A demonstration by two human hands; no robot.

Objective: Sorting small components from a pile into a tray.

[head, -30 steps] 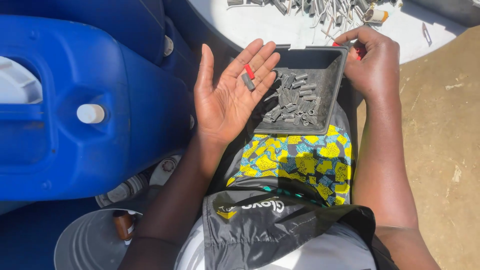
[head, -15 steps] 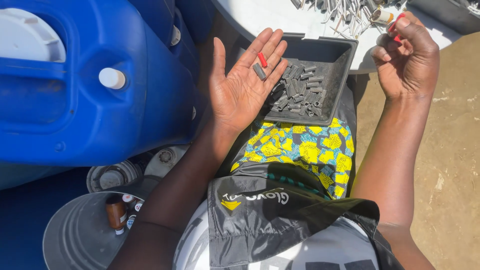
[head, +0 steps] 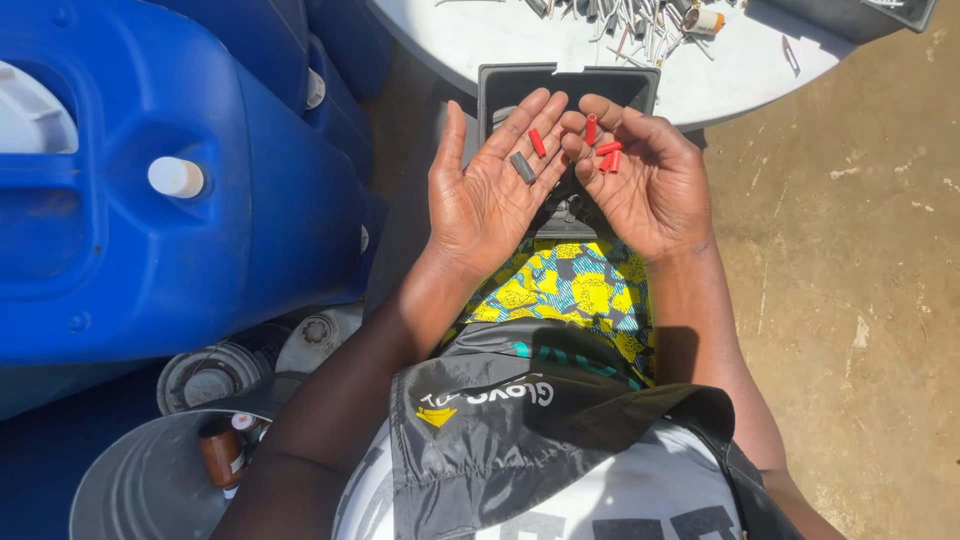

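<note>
While both hands are held palm-up over the lap, the left hand (head: 490, 195) lies flat and spread, grasping nothing: a short grey sleeve (head: 522, 167) rests loose at the base of its fingers and a red sleeve (head: 537, 143) lies just beyond it on the middle fingers. Both pieces run with their long axes slanting from upper left to lower right, roughly across the fingers rather than along them. The right hand (head: 640, 180) is cupped, fingers curled inward, with several more red sleeves (head: 606, 156) lying among its fingertips (whether any is actually pinched cannot be told). Its fingertips touch or nearly touch those of the left hand, so the right hand's pieces lie just to the right of the two on the left palm, and the right hand is the nearer one to them all. Behind and partly under the hands sits a dark rectangular tray (head: 500, 85), its far edge against a round white tabletop (head: 470, 40) strewn with small metal parts (head: 620, 15). Blue plastic drums (head: 150, 200) stand to the left.
</note>
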